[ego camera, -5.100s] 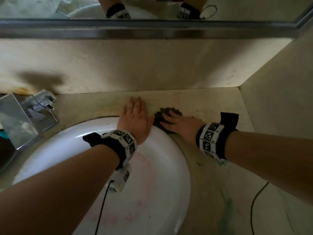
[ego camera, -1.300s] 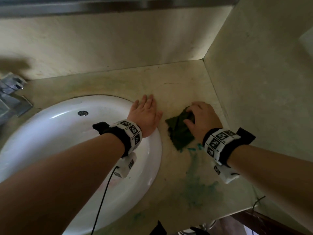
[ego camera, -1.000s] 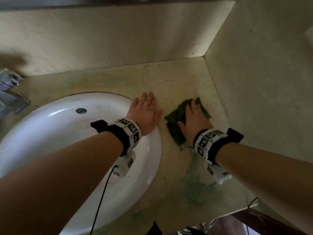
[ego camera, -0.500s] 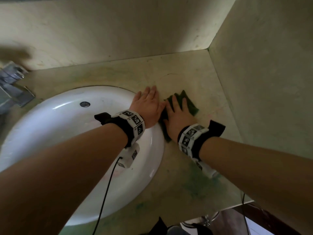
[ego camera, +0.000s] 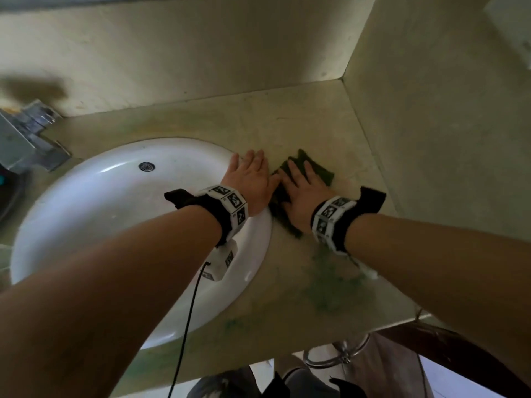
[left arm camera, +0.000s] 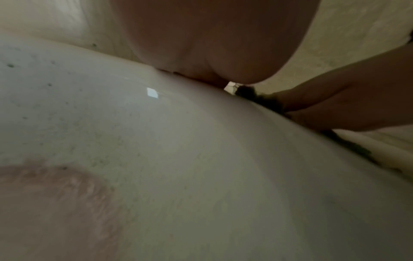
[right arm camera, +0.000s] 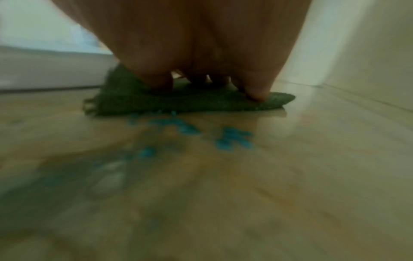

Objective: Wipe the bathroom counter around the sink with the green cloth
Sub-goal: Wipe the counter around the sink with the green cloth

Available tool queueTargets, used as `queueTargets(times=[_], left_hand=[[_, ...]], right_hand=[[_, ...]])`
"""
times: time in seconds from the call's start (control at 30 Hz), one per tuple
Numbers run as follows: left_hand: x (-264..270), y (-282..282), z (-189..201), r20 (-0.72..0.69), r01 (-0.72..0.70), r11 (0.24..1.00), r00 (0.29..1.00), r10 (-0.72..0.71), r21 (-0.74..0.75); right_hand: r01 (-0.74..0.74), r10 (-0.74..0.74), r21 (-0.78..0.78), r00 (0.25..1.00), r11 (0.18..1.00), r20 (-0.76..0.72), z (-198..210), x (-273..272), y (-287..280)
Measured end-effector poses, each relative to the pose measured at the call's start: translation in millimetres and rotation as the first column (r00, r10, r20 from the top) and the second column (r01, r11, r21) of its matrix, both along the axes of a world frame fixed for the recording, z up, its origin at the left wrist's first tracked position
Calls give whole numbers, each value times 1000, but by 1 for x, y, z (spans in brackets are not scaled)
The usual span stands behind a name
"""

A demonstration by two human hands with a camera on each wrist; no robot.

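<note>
The green cloth (ego camera: 313, 170) is being pressed flat onto the desk (ego camera: 287, 116) at frame centre by the right hand (ego camera: 301, 196), fingers straight. The white sink (ego camera: 100, 202) rim is being touched by the flat left hand (ego camera: 250, 182); a drain (ego camera: 146, 166) sits inside.

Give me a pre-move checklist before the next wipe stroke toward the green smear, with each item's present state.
1. Right hand flat on the green cloth: ok, fingers straight, pressing it down.
2. Cloth lying flat on the counter: ok in the right wrist view.
3. Left hand clear of the cloth's path: ok, it rests on the sink rim, beside the cloth.
4. Green smear wiped away: not ok, it shows between the cloth and the counter's front edge.
5. Blue-green blobs just behind the cloth: not ok, unwiped.
6. Cloth's underside clean: cannot tell, hidden.
</note>
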State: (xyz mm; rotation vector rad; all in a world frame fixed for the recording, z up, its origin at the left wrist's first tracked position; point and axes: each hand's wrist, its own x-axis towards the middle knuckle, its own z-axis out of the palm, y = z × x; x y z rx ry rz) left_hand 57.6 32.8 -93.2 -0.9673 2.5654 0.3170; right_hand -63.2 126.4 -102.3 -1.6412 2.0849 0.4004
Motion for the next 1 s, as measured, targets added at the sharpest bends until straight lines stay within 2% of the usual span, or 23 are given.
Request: queueTargets(times=[0.1,0.23,0.4,0.5,0.63,0.8,0.9,1.0], left_hand=[[1,-1,0,7,4,1000,1000,-4,19],[3,0,-3,-8,7,1000,1000,-7,18],[6,-2,-5,-14,43,999,999,-43,19],[6,-3,-7,-24,58,998,998,-58,5],[6,-5,-9,-30,80,997,996,-80,1],[5,-4,-13,-51,76,996,996,-78,-40],[5,-1,-14,-34,84,994,996,-87,-64],[5,-2,-10,-15,97,992,995,-98,-78]], right_hand=[[42,-42,13,999,999,-15,6,-27,10],[127,-126,-16,992,992,27,10,-36,36],[338,-339,25,941,941,21,11,0,83],[405,-406,45,914,913,11,8,30,107],[445,-446,52,895,894,14,6,7,78],[461,-457,65,887,885,-59,7,-31,34],[463,-460,38,885,885,-65,10,-14,40],[436,-435,16,899,900,-57,16,25,68]])
